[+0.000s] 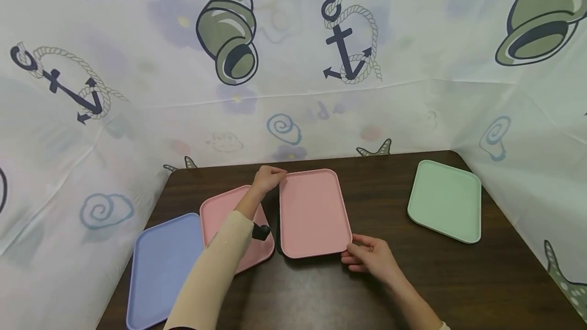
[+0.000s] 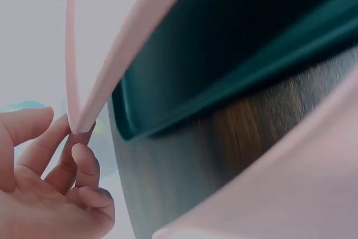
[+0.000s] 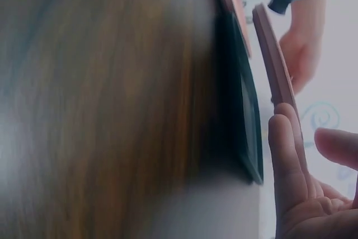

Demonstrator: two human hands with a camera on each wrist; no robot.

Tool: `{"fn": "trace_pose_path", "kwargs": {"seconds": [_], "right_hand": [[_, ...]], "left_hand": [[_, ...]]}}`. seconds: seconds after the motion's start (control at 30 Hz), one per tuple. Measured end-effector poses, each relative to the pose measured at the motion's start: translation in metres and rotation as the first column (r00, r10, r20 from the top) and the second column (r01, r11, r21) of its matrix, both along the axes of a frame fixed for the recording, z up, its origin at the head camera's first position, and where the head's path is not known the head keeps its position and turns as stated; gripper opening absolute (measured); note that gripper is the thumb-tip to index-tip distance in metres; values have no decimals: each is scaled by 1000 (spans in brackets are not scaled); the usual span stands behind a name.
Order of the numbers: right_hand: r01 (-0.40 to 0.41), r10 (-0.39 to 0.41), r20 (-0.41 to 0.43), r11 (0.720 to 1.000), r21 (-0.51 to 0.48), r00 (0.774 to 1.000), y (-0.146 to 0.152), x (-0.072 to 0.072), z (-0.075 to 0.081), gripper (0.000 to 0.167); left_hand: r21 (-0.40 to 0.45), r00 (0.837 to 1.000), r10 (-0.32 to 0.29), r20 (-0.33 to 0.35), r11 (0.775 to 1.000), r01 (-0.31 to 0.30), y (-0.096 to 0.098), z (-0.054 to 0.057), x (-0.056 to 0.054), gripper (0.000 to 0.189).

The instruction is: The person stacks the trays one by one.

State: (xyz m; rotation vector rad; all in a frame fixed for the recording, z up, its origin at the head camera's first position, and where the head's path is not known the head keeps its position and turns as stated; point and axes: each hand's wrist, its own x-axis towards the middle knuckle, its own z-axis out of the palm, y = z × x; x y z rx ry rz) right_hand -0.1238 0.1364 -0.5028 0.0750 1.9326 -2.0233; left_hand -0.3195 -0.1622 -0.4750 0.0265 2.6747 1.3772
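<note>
Both hands hold a pink tray [image 1: 315, 213] raised above a dark green tray [image 2: 168, 88]. At its far left corner is my left hand [image 1: 269, 179], with fingers under the rim in the left wrist view. My right hand [image 1: 370, 257] has the near right corner, its fingers [image 3: 288, 149] along the underside and its thumb on the upper side. The green tray is mostly hidden in the head view, with only a dark edge showing at the left. A second pink tray [image 1: 259, 251] lies to the left, partly covered by my left forearm.
A blue tray [image 1: 165, 264] lies at the left of the dark wooden table [image 1: 380, 192], against the second pink tray. Farther right is a light green tray [image 1: 446, 200]. Patterned cloth [image 1: 293, 65] surrounds the table's back and sides.
</note>
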Motion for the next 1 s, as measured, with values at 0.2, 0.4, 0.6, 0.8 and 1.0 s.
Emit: {"fn": "trace_pose_path", "kwargs": {"seconds": [0.2, 0.4, 0.6, 0.8, 1.0], "right_hand": [[7, -6, 20, 999, -48, 1000, -18, 4, -4, 58], [34, -32, 29, 998, -59, 999, -27, 3, -7, 56], [55, -53, 36, 997, -54, 998, -31, 0, -11, 54], [72, -70, 35, 996, -49, 997, -33, -3, -14, 55], [84, -83, 28, 996, -29, 996, -34, -5, -18, 55]], "left_hand": [[-67, 1000, 2, -23, 998, -3, -3, -4, -5, 32], [-115, 999, -37, -13, 993, 36, -1, -6, -11, 36], [-150, 998, -65, -6, 987, 63, 3, -10, -17, 38], [-151, 997, -80, -14, 986, 77, 3, -19, -21, 40], [-150, 997, -81, -6, 985, 79, 6, -21, -21, 41]]}}
